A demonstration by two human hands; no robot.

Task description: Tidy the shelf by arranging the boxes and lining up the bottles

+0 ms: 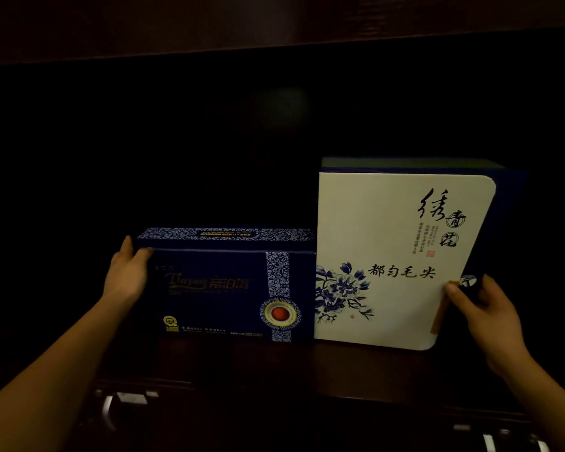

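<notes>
Two boxes stand side by side on a dark wooden shelf (242,360). The low dark blue box (222,288) with gold lettering and a patterned band is on the left, touching the taller white box (392,243) with blue flowers and black calligraphy on the right. My left hand (129,272) grips the blue box's left end, thumb on its front top corner and fingers behind the end. My right hand (480,305) holds the white box's right edge low down, thumb on the front face by a round blue-and-white clasp. No bottles are visible.
The shelf recess behind and left of the boxes is very dark, with an upper shelf board (274,31) overhead. Below the shelf's front edge, metal handles (111,409) at left and another handle (490,442) at lower right glint faintly.
</notes>
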